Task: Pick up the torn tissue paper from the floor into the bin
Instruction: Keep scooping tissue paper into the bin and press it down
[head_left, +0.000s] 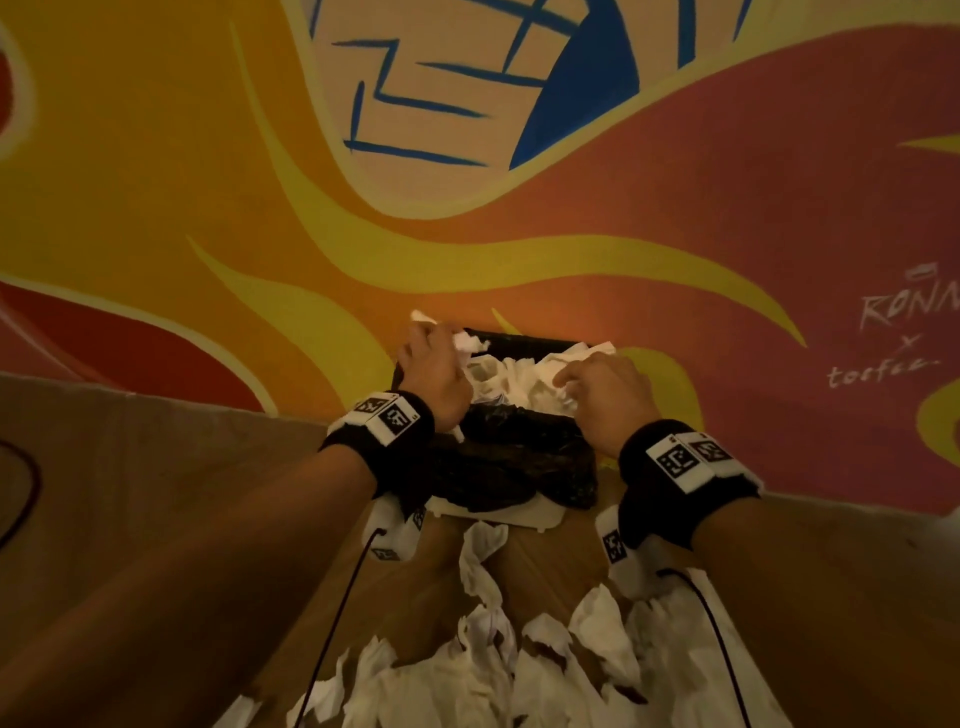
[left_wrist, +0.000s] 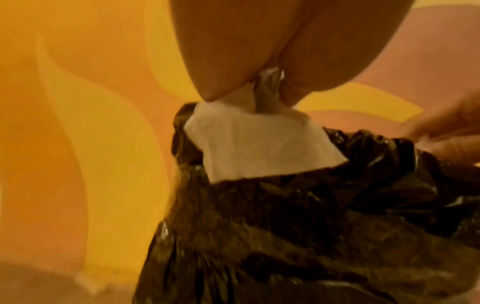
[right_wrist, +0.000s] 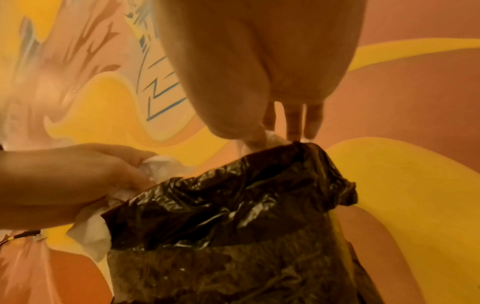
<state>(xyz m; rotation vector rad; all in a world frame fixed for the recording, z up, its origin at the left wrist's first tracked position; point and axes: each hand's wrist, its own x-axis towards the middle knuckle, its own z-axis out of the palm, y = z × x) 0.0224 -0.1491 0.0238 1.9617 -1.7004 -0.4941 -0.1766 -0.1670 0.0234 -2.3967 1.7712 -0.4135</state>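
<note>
Wood-toned floor strewn with torn tissue meets painted wall.

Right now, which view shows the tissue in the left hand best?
Left wrist: the tissue hangs large and unblocked over the bin liner, pinched by the left hand. Head view shows only scraps past the knuckles; right wrist shows it partly, crumpled.

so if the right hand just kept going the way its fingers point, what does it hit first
Probably the tissue pile in the bin: the right hand sits over the opening. Depth unclear.
</note>
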